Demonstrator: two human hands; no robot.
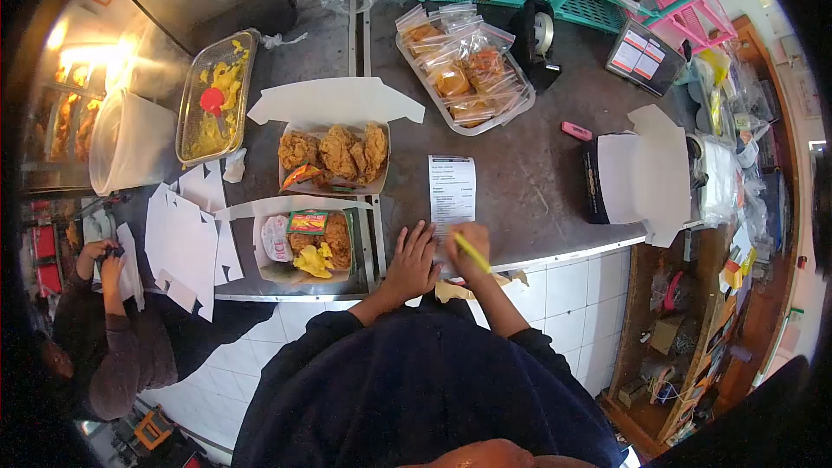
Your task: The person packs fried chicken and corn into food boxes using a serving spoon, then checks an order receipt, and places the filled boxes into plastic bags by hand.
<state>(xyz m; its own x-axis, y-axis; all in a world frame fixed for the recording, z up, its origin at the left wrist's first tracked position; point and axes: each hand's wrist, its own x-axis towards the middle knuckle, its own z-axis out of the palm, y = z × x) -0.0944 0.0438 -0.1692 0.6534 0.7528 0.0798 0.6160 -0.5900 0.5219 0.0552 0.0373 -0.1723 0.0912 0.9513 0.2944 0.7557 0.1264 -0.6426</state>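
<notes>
A printed receipt (pixel 452 191) lies flat on the dark table near its front edge. My right hand (pixel 472 243) grips a yellow pen (pixel 469 250) over the receipt's lower part. Just left of the paper, my left hand (pixel 410 262) rests on the table, its fingers stretched out and holding nothing. Beside it stands an open white box (pixel 260 265) with fried chicken (pixel 338 247), yellow sauce or egg, a wrapped rice pack (pixel 276 238) and a sachet (pixel 308 222). Behind that, a second open box (pixel 322 102) holds several fried chicken pieces (pixel 342 154) and sachets.
A tray (pixel 469 131) of small bagged sauces sits at the back, beside a black tape dispenser (pixel 539 42). An open, unfilled box (pixel 620 175) and a pink marker (pixel 576 131) are on the right. At left are a yellow-food tray (pixel 184 134), flat cartons (pixel 178 238) and another person (pixel 113 338).
</notes>
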